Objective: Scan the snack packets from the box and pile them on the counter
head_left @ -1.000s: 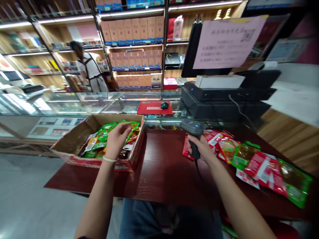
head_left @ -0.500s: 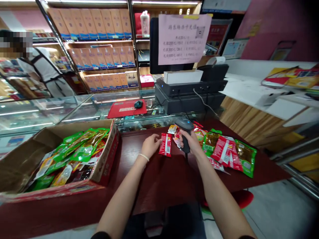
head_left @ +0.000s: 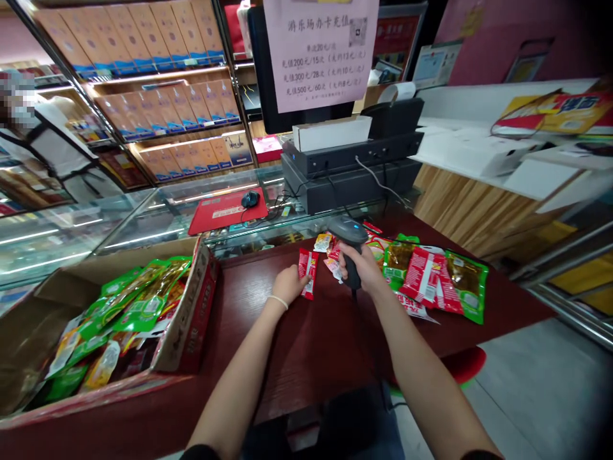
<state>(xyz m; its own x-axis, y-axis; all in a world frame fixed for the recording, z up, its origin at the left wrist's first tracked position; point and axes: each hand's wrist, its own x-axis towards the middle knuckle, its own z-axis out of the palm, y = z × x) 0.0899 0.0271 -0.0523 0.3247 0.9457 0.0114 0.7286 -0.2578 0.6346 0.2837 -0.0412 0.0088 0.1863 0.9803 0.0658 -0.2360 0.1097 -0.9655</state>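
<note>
My left hand (head_left: 288,284) is closed on the left edge of a small red snack packet (head_left: 310,265), its thumb across the front. The packet stays at the table surface, slightly tilted. In my right hand (head_left: 364,267) is a black barcode scanner (head_left: 353,271), held by its handle with the head over the table. Small snack packets (head_left: 323,242) lie beside and partly behind the scanner. To the right of that hand are more packets, among them a red one (head_left: 422,273) and a green one with a brown front (head_left: 467,284).
An open cardboard box (head_left: 191,313) of snack packets stands at the left. Behind the dark red table (head_left: 306,358) are a glass counter, a red mouse pad (head_left: 225,213) with a mouse (head_left: 249,199), and a monitor and register (head_left: 349,182). Another person (head_left: 60,144) stands far left.
My left hand has moved onto the red packet and grips it; the packet has turned a little. The scanner remains in my right hand. The whole view has shifted slightly.
</note>
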